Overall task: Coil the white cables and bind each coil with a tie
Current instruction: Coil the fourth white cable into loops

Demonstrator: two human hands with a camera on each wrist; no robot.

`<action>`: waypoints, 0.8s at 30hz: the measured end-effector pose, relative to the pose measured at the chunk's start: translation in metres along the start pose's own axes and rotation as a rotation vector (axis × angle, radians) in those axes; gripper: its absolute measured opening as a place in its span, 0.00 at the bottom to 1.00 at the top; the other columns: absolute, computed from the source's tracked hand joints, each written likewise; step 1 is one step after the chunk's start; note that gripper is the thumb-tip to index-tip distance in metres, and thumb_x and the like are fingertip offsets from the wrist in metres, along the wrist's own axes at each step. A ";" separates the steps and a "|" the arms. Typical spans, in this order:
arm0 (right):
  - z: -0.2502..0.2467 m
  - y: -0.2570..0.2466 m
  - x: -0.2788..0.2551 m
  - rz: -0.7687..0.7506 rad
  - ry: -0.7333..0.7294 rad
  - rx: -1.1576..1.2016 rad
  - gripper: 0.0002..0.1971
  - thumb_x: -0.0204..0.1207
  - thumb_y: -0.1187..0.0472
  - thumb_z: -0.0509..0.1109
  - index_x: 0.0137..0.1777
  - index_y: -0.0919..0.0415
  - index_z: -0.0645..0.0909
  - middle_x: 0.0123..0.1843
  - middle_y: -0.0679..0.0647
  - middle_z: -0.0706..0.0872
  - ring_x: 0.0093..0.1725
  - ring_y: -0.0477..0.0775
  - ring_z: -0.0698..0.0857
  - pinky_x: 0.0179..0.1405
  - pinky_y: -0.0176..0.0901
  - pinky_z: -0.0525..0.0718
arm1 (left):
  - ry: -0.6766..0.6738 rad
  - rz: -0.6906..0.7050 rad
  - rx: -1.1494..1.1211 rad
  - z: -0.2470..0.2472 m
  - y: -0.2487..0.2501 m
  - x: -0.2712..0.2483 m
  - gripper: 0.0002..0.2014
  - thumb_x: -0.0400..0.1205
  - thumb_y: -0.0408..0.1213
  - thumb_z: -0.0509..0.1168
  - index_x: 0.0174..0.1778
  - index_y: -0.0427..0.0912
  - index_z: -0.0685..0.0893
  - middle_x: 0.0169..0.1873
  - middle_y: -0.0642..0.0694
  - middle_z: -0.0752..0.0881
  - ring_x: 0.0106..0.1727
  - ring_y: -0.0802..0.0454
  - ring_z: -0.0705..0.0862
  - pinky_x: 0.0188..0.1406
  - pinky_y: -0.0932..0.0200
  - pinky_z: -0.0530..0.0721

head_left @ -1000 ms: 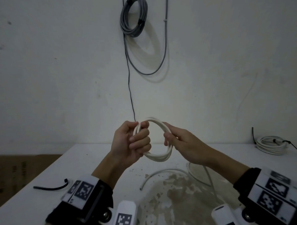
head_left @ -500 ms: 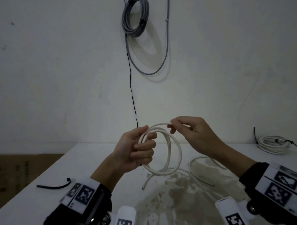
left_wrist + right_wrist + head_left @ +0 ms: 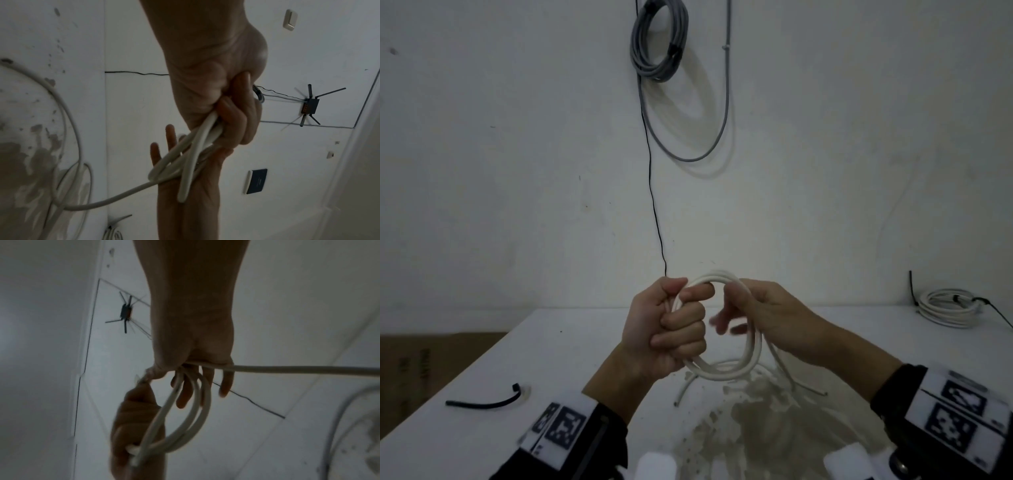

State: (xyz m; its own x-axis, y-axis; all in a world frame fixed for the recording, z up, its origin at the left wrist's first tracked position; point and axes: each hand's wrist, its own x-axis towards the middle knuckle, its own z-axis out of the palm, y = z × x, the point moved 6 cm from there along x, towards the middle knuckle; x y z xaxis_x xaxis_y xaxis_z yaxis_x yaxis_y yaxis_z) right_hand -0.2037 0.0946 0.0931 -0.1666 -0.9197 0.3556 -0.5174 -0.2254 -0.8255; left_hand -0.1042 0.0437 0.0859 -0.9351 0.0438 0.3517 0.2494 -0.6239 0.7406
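right hand (image 3: 774, 318) lowered, left hand (image 3: 664, 329) gripping coil (image 3: 722, 371)

Both forearms reach forward and meet above the table. The left hand (image 3: 666, 329) is a tight fist, knuckles stacked upright. The right hand (image 3: 767, 313) faces it, fingers (image 3: 722, 322) loosely extended.

white cable (image 3: 726, 371), grey wall coil (image 3: 659, 44), black tie (image 3: 482, 402), white table (image 3: 465, 435)
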 end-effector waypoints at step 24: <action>-0.013 0.046 -0.016 -0.048 0.059 -0.499 0.08 0.86 0.58 0.52 0.59 0.49 0.71 0.33 0.47 0.78 0.28 0.41 0.74 0.33 0.37 0.72 | 0.517 0.912 -0.104 -0.009 0.095 -0.020 0.26 0.87 0.50 0.46 0.22 0.45 0.68 0.10 0.54 0.61 0.10 0.59 0.58 0.10 0.69 0.60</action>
State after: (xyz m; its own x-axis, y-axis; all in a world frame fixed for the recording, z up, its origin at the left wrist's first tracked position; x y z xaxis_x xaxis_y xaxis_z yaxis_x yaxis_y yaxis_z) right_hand -0.2356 0.1033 0.0547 -0.1723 -0.8889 0.4244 -0.8617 -0.0728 -0.5021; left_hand -0.0638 -0.0240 0.1441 -0.4040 -0.7988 0.4457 0.9125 -0.3179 0.2574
